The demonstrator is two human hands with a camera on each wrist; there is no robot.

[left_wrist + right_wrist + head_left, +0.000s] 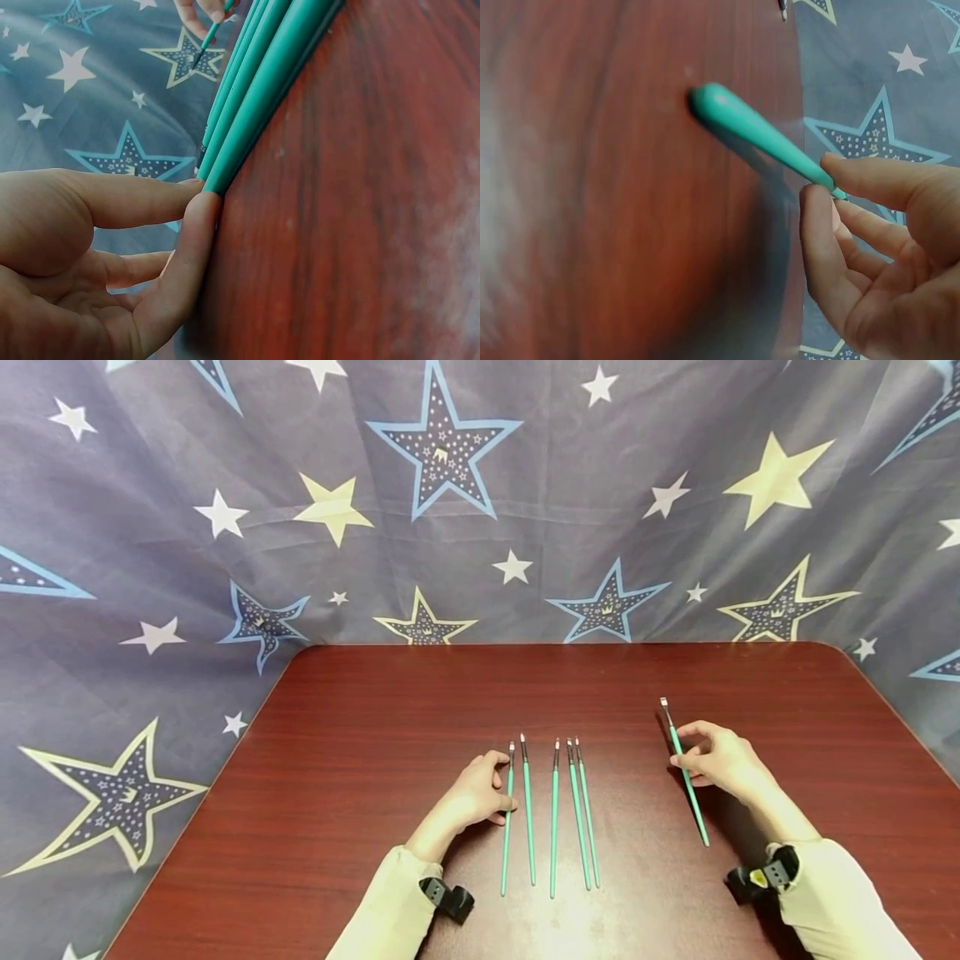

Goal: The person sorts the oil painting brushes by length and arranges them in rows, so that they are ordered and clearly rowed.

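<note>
Several paintbrushes with mint-green handles lie side by side on the table, bristles toward the far edge. My left hand is at the leftmost paintbrush, its thumb and fingers pinching the handle as it lies on the wood. The left wrist view shows the thumb and finger closed at that handle. Over on the right, my right hand pinches another paintbrush between thumb and fingers, its flat pale bristles pointing away. In the right wrist view the rounded end of this handle sticks out toward the camera.
Between the hands lie the other paintbrushes, the two rightmost close together. The reddish-brown wooden table has rounded far corners. A grey curtain with stars hangs behind it and along the left. Both wrists carry black cameras.
</note>
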